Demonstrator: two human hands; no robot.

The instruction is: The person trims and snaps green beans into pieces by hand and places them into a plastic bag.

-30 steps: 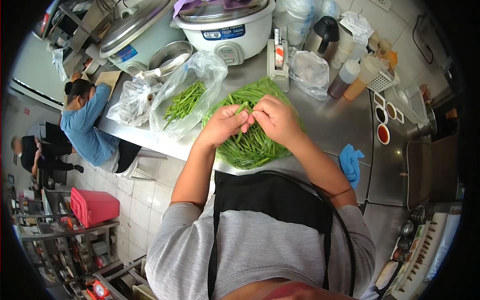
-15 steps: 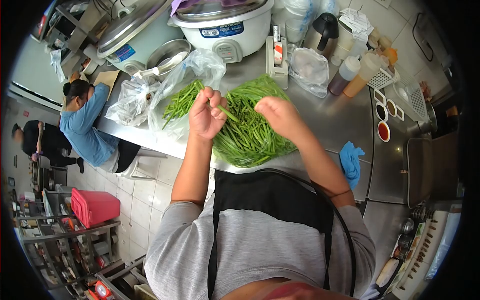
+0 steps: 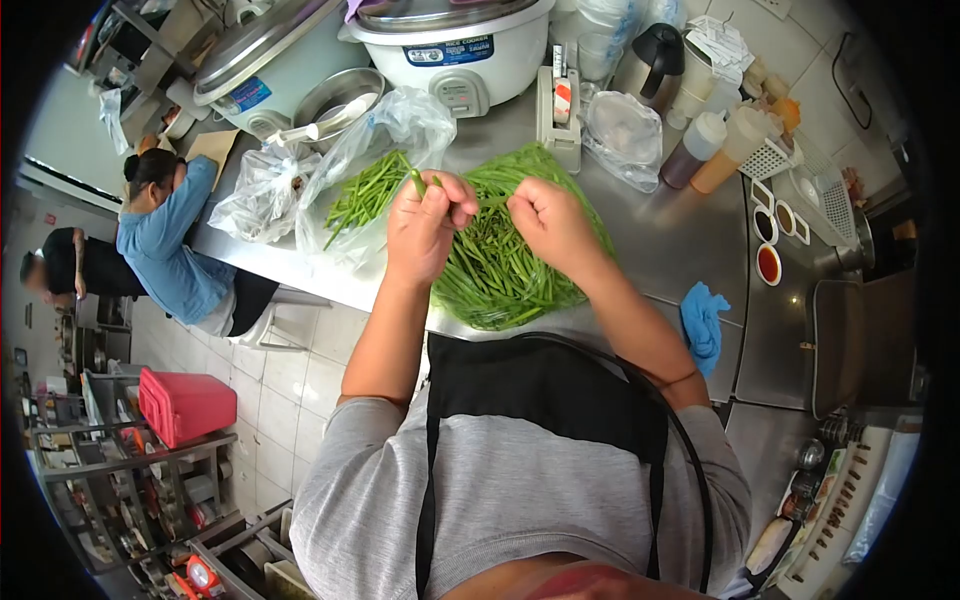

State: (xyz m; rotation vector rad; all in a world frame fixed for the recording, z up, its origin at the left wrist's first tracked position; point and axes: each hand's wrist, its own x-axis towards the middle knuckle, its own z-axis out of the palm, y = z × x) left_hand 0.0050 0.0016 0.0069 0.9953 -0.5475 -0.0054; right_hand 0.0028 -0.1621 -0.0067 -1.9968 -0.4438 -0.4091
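Over the metal counter, my left hand [image 3: 430, 220] is closed around thin green beans [image 3: 417, 183], one tip poking up past the thumb. Level with it, my right hand [image 3: 552, 222] is closed in a pinch. A green strand shows between the two hands at its fingertips, but I cannot make out whether it is held there. Below both hands lies a clear plastic bag [image 3: 597, 240] heaped with green beans [image 3: 505, 275]. To the left, a smaller pile of green beans [image 3: 365, 195] rests on another clear plastic bag [image 3: 425, 125].
Behind stand a white rice cooker [image 3: 455, 60], a metal bowl [image 3: 340, 95] and a tape dispenser [image 3: 560, 120]. Sauce bottles [image 3: 693, 150], sauce cups [image 3: 768, 263] and a blue cloth [image 3: 704, 325] are on the right. A person in blue [image 3: 170, 245] sits at the counter's left end.
My left hand has turned, and the bean in it now points upward. My right hand's fingers have curled tighter. The person in black at far left has shifted.
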